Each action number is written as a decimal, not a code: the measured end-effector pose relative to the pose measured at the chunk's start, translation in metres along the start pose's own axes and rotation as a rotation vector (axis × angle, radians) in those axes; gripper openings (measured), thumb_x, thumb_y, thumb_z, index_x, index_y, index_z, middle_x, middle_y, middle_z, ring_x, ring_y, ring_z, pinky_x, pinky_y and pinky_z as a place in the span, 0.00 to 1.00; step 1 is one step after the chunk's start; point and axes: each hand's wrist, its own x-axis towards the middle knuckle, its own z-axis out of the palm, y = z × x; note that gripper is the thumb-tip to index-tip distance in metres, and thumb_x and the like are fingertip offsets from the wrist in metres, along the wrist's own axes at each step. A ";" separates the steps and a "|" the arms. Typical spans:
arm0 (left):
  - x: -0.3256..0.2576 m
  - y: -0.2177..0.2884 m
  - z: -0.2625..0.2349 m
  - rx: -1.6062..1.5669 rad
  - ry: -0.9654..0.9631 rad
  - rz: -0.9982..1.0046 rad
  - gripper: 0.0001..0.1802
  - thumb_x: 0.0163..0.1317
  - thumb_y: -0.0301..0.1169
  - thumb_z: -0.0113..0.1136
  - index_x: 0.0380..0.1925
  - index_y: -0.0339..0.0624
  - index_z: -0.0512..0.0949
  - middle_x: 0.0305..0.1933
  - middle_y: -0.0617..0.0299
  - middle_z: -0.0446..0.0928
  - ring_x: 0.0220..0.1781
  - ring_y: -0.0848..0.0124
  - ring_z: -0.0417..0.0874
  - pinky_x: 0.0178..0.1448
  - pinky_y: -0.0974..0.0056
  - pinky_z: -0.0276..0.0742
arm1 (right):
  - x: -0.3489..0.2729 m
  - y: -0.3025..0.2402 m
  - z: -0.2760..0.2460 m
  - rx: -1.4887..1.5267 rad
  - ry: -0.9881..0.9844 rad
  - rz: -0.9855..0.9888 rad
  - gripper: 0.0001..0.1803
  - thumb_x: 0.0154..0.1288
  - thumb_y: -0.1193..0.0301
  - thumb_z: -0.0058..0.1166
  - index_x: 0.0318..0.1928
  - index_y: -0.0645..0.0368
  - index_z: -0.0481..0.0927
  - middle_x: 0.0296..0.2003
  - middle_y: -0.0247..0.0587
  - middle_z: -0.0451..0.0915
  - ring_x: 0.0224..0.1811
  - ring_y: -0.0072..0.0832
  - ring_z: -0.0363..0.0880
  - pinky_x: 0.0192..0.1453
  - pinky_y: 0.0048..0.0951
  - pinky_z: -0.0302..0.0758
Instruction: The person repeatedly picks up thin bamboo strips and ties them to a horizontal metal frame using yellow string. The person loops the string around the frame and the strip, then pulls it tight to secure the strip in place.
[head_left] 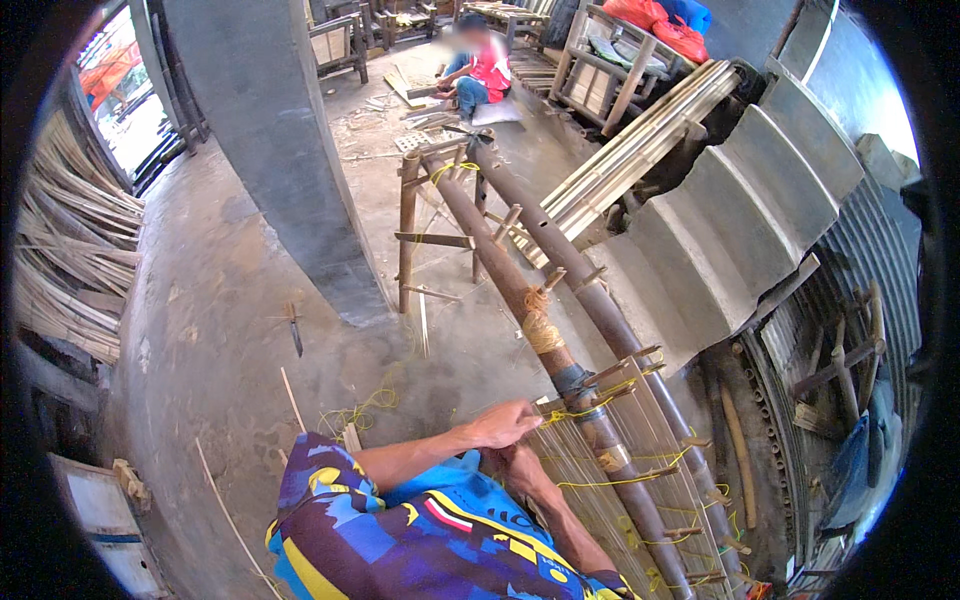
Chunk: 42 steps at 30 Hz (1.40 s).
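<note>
My left hand (pixel 505 425) is closed beside the edge of a sheet of thin pale slats (pixel 570 450); what it grips, if anything, is hidden. Just below and touching it, my right hand (pixel 522 466) is curled, its fingers partly covered. Yellow string (pixel 585 412) runs from beside the hands across the slats and around the nearer brown pole (pixel 515 290). A second pole (pixel 560 245) lies parallel to it, and short wooden pegs (pixel 507 222) stick out of both. Tan cord (pixel 541 325) is wrapped around the nearer pole.
A grey pillar (pixel 265 150) stands ahead on the left. A knife-like tool (pixel 295 330) and loose yellow string (pixel 350 412) lie on the floor. Strips are stacked along the left wall (pixel 75 240). Concrete steps (pixel 720 220) rise at right. Another person (pixel 485 70) sits far off.
</note>
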 end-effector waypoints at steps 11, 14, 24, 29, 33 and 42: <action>-0.080 0.008 0.019 -0.744 0.175 -0.077 0.21 0.58 0.34 0.54 0.49 0.35 0.68 0.40 0.62 0.75 0.41 0.76 0.74 0.46 0.71 0.70 | 0.017 -0.031 -0.018 0.485 0.511 0.398 0.09 0.56 0.72 0.53 0.34 0.67 0.74 0.24 0.34 0.75 0.25 0.18 0.69 0.29 0.20 0.68; -0.084 0.024 0.013 -0.393 0.329 0.057 0.17 0.56 0.33 0.55 0.43 0.34 0.73 0.35 0.59 0.78 0.35 0.76 0.76 0.42 0.72 0.72 | 0.001 -0.043 -0.028 0.372 0.526 0.329 0.09 0.56 0.73 0.52 0.35 0.68 0.75 0.26 0.36 0.77 0.28 0.18 0.72 0.32 0.20 0.70; -0.087 0.023 -0.026 -0.158 0.233 0.428 0.12 0.57 0.32 0.52 0.20 0.37 0.72 0.14 0.54 0.69 0.16 0.64 0.69 0.21 0.62 0.64 | 0.007 -0.079 -0.052 -0.240 0.586 0.255 0.05 0.59 0.74 0.46 0.29 0.63 0.70 0.18 0.45 0.73 0.19 0.32 0.72 0.23 0.31 0.67; -0.089 0.016 -0.063 -0.109 0.271 0.512 0.07 0.56 0.29 0.53 0.24 0.37 0.73 0.17 0.53 0.71 0.19 0.61 0.73 0.22 0.62 0.65 | 0.035 -0.080 -0.060 -0.414 0.764 0.242 0.02 0.56 0.78 0.44 0.31 0.62 0.70 0.22 0.49 0.74 0.24 0.40 0.74 0.28 0.36 0.68; -0.100 0.008 -0.084 -0.113 0.301 0.593 0.03 0.55 0.26 0.53 0.28 0.38 0.74 0.21 0.53 0.74 0.23 0.60 0.76 0.24 0.63 0.69 | 0.036 -0.091 -0.092 -0.592 0.963 0.327 0.03 0.58 0.76 0.44 0.31 0.62 0.70 0.22 0.47 0.73 0.24 0.39 0.74 0.27 0.37 0.68; -0.092 0.031 -0.061 -0.587 0.026 0.235 0.08 0.61 0.24 0.45 0.36 0.35 0.73 0.28 0.63 0.74 0.31 0.77 0.75 0.35 0.71 0.74 | 0.011 -0.110 -0.039 0.248 0.590 0.427 0.10 0.60 0.69 0.49 0.33 0.65 0.73 0.24 0.34 0.73 0.28 0.18 0.71 0.34 0.21 0.70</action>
